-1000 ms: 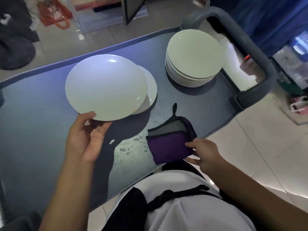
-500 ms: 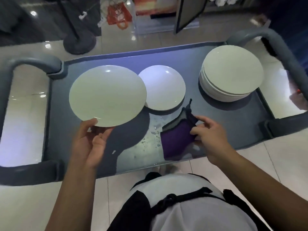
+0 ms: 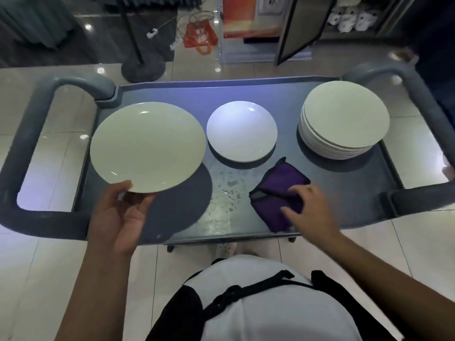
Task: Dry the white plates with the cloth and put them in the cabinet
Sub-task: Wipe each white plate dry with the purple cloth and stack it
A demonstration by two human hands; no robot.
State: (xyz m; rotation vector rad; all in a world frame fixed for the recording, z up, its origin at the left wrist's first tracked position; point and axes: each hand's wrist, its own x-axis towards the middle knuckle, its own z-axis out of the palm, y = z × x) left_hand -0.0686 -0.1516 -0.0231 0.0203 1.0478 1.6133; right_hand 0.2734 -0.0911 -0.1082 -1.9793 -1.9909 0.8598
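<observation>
**Plate lifted, cloth under the fingers**

The left hand [image 3: 123,217] pinches the near rim of a white plate [image 3: 147,146], holding it above the grey cart [image 3: 344,193]. Right of that grip, water drops [image 3: 230,193], then the purple cloth [image 3: 278,193] under the right hand [image 3: 307,207]. Beyond the cloth lie a single plate [image 3: 241,134] and a plate stack [image 3: 343,119].

Cart tray [image 3: 344,193]: a single plate [image 3: 241,131] lies at centre, the stack of plates [image 3: 343,119] to its right toward the far right corner, well apart from it. The cloth [image 3: 279,193] lies on the tray nearer the person, between those two, with the right hand [image 3: 311,207] on its near right part and water drops [image 3: 230,193] just left of it. Left hand [image 3: 120,217] holds another plate [image 3: 147,146] by its near rim above the tray's left part, beside the single plate.
</observation>
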